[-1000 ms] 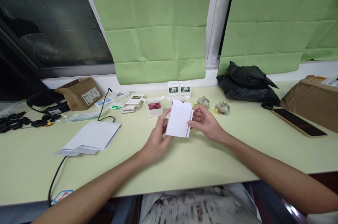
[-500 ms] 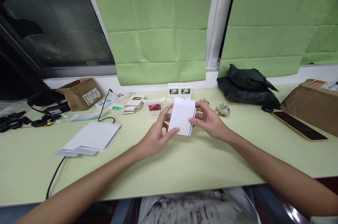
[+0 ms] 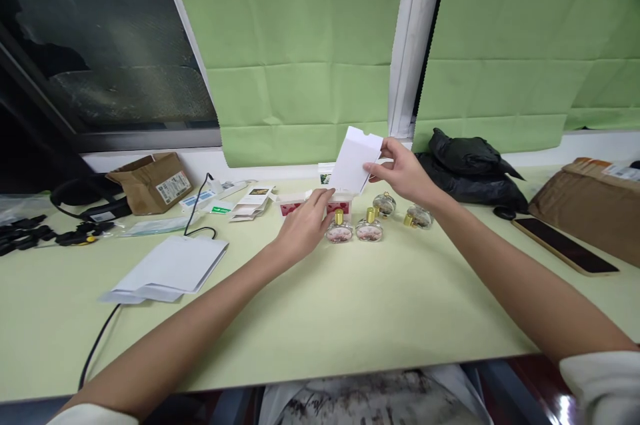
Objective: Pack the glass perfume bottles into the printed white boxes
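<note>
My right hand (image 3: 400,171) pinches a folded white card insert (image 3: 353,161) by its right edge. The insert is tilted, and its lower end is over a small open box (image 3: 340,205) with a red flower picture. Lower and to the left, my left hand (image 3: 307,221) grips that box at its left side, the hand partly hiding it. A second red-flower box (image 3: 291,206) stands behind my left hand. Two round glass perfume bottles with gold caps, a left bottle (image 3: 339,228) and a right bottle (image 3: 369,226), stand in front of the boxes.
Two more bottles lie at the right, a nearer one (image 3: 419,216) and one farther back (image 3: 385,203). Flattened cartons (image 3: 253,203), folded white sheets (image 3: 170,265) and a black cable (image 3: 97,345) lie left. A phone (image 3: 565,245), black bag (image 3: 467,165) and brown parcel (image 3: 590,211) are right.
My right hand has lifted the insert up and away from me, over the box. My left hand has let go of the insert and moved to the box. The bottles have come into view.
</note>
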`<state>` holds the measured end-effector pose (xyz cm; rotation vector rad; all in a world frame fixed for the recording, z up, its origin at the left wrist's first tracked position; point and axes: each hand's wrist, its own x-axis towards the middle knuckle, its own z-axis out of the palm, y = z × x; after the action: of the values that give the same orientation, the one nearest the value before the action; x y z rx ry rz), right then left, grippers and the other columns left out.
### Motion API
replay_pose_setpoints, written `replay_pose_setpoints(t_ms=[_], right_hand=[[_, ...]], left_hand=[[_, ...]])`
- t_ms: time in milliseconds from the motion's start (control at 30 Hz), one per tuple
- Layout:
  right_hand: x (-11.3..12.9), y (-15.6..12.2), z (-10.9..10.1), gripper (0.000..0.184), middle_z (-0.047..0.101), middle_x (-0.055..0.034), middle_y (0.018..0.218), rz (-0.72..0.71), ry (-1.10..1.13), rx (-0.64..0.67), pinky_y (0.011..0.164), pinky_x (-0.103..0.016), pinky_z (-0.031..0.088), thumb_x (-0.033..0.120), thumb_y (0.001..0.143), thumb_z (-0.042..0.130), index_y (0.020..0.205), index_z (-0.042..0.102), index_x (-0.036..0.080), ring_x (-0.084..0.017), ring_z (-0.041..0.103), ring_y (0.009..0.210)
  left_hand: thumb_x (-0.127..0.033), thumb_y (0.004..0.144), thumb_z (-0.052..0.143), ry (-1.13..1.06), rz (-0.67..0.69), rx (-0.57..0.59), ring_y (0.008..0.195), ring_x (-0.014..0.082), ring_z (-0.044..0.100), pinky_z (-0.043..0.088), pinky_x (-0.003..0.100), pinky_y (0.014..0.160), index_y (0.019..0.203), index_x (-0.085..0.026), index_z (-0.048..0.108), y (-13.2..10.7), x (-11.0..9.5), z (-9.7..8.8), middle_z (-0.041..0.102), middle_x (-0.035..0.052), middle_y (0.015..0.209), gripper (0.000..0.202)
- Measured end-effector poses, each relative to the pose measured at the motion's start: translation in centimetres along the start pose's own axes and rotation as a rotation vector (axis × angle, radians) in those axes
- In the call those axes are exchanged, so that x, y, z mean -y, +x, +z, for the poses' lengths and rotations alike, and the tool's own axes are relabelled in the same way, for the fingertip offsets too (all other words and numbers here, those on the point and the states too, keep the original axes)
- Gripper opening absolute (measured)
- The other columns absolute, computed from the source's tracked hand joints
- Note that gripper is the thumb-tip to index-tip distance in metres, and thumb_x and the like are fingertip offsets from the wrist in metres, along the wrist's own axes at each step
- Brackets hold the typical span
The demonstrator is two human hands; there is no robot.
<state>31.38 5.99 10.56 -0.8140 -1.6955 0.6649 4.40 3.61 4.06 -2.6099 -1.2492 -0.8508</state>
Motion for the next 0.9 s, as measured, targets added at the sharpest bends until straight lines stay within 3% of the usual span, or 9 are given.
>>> replay_pose_setpoints(t_ms=[133, 300, 467, 733, 900], right_hand=[[-2.1, 0.9, 1.1, 0.048, 0.069, -0.0083, 0.121, 0.031, 0.028, 0.009, 0.077, -0.045, 0.070, 0.051, 0.084, 0.084, 0.113, 0.057, 0.023, -0.022, 0.075, 0.086], [-3.3, 0.1, 2.1, 0.043, 0.067, -0.0074, 0.124, 0.037, 0.013, 0.030, 0.077, -0.040, 0.069, 0.047, 0.089, 0.078, 0.117, 0.057, 0.023, -0.019, 0.074, 0.085], [-3.7, -0.5, 2.5, 0.037, 0.068, -0.0069, 0.126, -0.001, -0.085, 0.025, 0.077, -0.038, 0.066, 0.042, 0.093, 0.073, 0.121, 0.057, 0.024, -0.018, 0.073, 0.080], [-3.8, -0.1, 3.0, 0.029, 0.068, -0.0055, 0.123, -0.043, -0.174, 0.080, 0.069, -0.035, 0.059, 0.036, 0.095, 0.069, 0.119, 0.057, 0.025, -0.020, 0.074, 0.079], [-4.2, 0.3, 2.8, 0.023, 0.071, -0.0042, 0.111, -0.020, -0.218, 0.150, 0.067, -0.034, 0.057, 0.034, 0.092, 0.071, 0.108, 0.057, 0.024, -0.021, 0.074, 0.080]], left_hand=[[-0.015, 0.108, 0.041, 0.193, 0.033, -0.016, 0.116, 0.0297, 0.065, 0.054, 0.033, 0.064, 0.153, -0.022, 0.046, -0.3, 0.5, 1.6, 0.061, 0.0143, 0.139, 0.046], [-0.010, 0.104, 0.045, 0.252, 0.096, -0.052, 0.117, 0.0286, 0.062, 0.054, 0.031, 0.064, 0.143, -0.028, 0.054, -0.8, 1.2, 1.8, 0.063, 0.0110, 0.136, 0.044], [-0.005, 0.101, 0.045, 0.222, 0.126, -0.097, 0.116, 0.0287, 0.061, 0.055, 0.034, 0.072, 0.144, -0.028, 0.057, -1.0, 1.8, 2.1, 0.066, 0.0105, 0.136, 0.050], [-0.008, 0.105, 0.042, 0.149, 0.163, -0.190, 0.109, 0.0289, 0.059, 0.052, 0.039, 0.088, 0.134, -0.023, 0.065, -0.5, 2.5, 2.9, 0.068, 0.0123, 0.121, 0.039], [-0.010, 0.106, 0.045, 0.170, 0.164, -0.248, 0.110, 0.0291, 0.056, 0.049, 0.042, 0.093, 0.127, -0.023, 0.067, -0.2, 2.5, 3.0, 0.064, 0.0126, 0.132, 0.033]])
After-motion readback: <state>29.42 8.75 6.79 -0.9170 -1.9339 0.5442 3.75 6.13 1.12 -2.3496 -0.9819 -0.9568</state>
